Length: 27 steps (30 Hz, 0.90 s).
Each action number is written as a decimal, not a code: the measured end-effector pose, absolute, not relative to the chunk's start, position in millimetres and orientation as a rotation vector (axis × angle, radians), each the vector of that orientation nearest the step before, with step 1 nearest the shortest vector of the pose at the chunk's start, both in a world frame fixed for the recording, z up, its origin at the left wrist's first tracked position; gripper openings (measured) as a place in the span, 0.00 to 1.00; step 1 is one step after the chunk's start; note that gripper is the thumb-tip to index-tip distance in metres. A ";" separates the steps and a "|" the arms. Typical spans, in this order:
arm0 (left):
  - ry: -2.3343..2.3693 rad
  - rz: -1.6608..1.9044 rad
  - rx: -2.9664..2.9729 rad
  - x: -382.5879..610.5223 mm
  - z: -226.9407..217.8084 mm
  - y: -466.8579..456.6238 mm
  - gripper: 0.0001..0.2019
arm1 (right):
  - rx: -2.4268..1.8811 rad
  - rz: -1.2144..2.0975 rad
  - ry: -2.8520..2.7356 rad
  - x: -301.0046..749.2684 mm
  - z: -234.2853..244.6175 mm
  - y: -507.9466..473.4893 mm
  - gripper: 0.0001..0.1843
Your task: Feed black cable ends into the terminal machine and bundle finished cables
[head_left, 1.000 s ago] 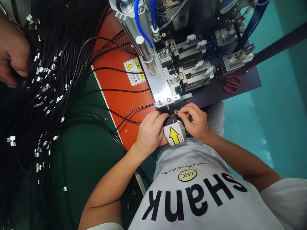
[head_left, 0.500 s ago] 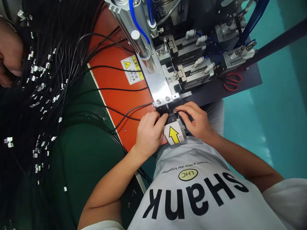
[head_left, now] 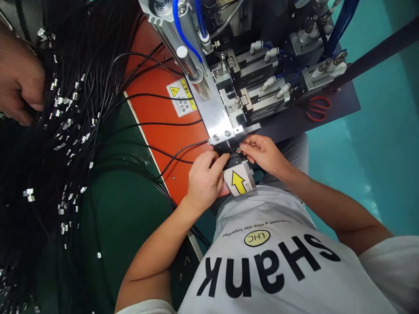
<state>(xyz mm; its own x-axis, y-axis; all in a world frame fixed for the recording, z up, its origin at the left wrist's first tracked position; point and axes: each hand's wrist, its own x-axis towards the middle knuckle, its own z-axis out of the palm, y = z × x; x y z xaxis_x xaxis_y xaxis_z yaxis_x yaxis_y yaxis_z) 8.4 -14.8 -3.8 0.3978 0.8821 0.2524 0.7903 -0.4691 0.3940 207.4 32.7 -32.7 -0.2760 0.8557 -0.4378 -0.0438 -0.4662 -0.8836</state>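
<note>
At the front end of the machine, my left hand [head_left: 204, 179] is closed, its fingertips pressed at a small black fixture [head_left: 234, 161] where a cable lies. My right hand [head_left: 262, 152] pinches the thin coloured wire ends [head_left: 238, 151] of that cable at the fixture's right side. The cable under my left fingers is mostly hidden. Just below the fixture sits a clear guard with a yellow arrow label [head_left: 238, 181]. A steel plate [head_left: 216, 117] of the machine stands right above both hands.
Black cables [head_left: 157, 124] cross the orange machine base [head_left: 153, 109]. A large bundle of cables with shiny metal ends [head_left: 70, 124] covers the green table [head_left: 127, 226] at left, beside another person's hand [head_left: 22, 83]. Red-handled scissors [head_left: 317, 109] lie at right.
My right hand's fingers have drawn closer together at the wire ends. My left hand stays at the fixture. The other person's hand shows further into view at left.
</note>
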 end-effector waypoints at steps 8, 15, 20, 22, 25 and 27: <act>1.486 0.671 2.249 1.0 9.9 -21.4 0.14 | -1.218 1.913 -0.947 210.1 -38.7 30.9 0.23; 1.575 0.581 2.431 -21.8 5.2 -58.1 0.23 | -1.304 1.854 -0.908 223.6 -41.3 17.6 0.25; 1.581 0.622 2.472 -21.7 -3.3 -65.0 0.26 | -1.389 1.807 -0.811 237.3 -51.3 0.1 0.26; 1.598 0.613 2.457 -19.5 -5.1 -60.5 0.26 | -1.404 1.811 -0.808 239.7 -54.1 -4.9 0.26; 1.678 0.585 2.410 -16.8 -1.8 -48.3 0.24 | -1.403 1.804 -0.827 241.3 -53.8 -10.1 0.24; 1.710 0.555 2.392 -20.4 9.8 -42.8 0.24 | -1.392 1.778 -0.859 243.5 -50.5 -13.0 0.22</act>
<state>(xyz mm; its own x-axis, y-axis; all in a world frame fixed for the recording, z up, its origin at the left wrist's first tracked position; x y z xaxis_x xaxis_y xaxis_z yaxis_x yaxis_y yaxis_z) -20.4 -42.8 9.8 0.2818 0.9363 0.2095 0.8811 -0.3390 0.3298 243.5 -13.0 -50.5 -0.1673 0.8465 -0.5054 -0.1303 -0.5271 -0.8398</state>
